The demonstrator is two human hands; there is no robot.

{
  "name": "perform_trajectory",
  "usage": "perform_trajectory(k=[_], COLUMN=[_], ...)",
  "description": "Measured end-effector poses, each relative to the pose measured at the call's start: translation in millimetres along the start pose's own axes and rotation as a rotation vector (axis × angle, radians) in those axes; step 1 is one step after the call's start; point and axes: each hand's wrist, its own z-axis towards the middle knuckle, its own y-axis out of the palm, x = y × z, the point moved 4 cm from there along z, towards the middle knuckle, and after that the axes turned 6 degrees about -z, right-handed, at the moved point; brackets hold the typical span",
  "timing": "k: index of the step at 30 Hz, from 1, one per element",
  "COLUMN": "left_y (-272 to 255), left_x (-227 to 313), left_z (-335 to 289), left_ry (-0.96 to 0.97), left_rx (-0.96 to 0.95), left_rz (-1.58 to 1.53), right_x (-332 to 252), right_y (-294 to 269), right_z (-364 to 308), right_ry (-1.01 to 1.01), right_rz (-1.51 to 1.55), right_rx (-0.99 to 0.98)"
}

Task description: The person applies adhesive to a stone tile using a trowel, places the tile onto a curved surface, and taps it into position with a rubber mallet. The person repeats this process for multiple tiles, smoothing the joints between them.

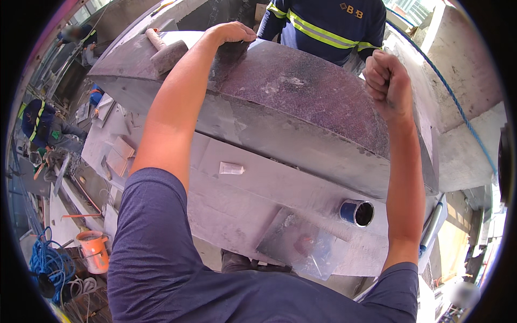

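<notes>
A large grey stone slab [291, 75] with a thick, curved front side spans the view in front of me. My left hand [232, 33] rests at the slab's far edge, fingers stretched out, beside a dark patch on its top. Raised over the slab's right end, my right hand [389, 81] is closed in a fist, with nothing showing out of it. A mallet [169, 58] with a pale handle lies on the slab's left part, beyond my left forearm. Below the slab, a small white tube [231, 168] and an open blue tin [356, 213] are on the pale work surface [226, 204].
Across the slab stands a person [328, 27] in a dark top with reflective bands. A clear, smeared sheet [301, 242] lies near my body. Other people crouch at far left. An orange bucket [93, 252] and coiled blue rope [51, 264] are lower left; a blue hose [452, 89] runs down the right.
</notes>
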Motion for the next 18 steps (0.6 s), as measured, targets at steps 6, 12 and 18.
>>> perform_trajectory(k=[6,12,18], left_y=[-14,-11,-14], left_x=[9,6,1], left_z=[-4,13,4], left_ry=[0.163,0.315,0.259], left_rx=[-0.039,-0.053,-0.118], left_rz=[0.135,0.087,0.119], right_x=[-10,112,15], right_y=[100,141,158], right_z=[103,101,123], right_ry=[-0.383,0.067,-0.293], right_rz=[0.227,0.018,0.201], right_rx=[-0.094,0.067,0.039])
